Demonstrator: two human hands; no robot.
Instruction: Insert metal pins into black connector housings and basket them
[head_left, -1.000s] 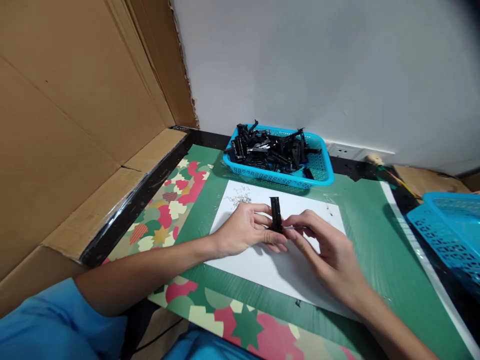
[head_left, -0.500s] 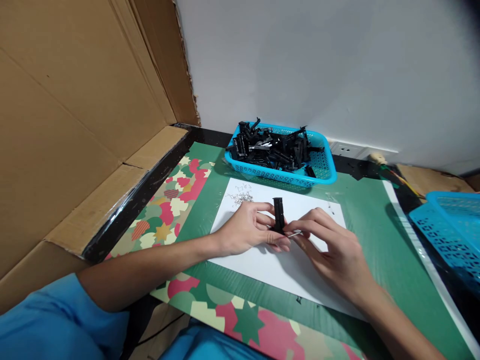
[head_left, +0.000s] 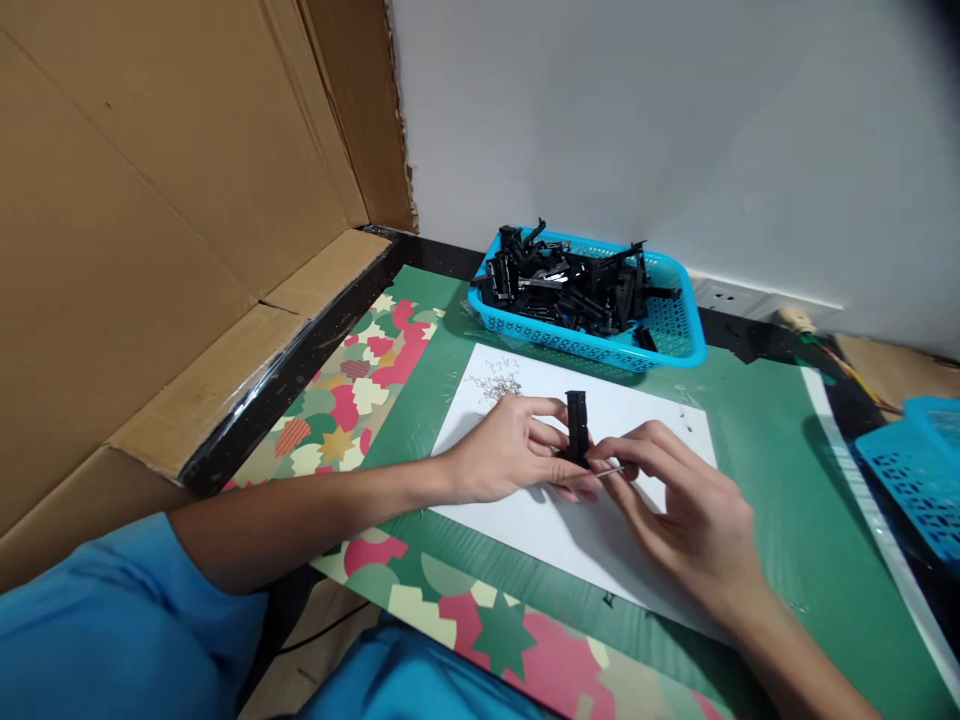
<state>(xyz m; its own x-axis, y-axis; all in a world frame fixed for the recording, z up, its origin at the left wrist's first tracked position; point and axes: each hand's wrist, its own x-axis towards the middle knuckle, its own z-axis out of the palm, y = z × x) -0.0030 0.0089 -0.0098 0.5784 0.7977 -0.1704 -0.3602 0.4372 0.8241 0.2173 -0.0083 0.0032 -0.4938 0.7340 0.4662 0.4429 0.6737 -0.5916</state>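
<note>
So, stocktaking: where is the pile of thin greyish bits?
In the head view, the pile lies on the white rectangular sheet, near its far left corner, beyond the left hand.

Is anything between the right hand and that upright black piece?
Nothing visible: the right hand is at the lower end of the black piece, which the left hand holds. The thin metal rod is in the right hand's own grip.

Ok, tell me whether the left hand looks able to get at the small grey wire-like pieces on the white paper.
Probably not straightaway: the left hand is holding the upright black plastic part. Otherwise the way looks free, with the small grey wire-like pieces lying just beyond that hand.
</note>
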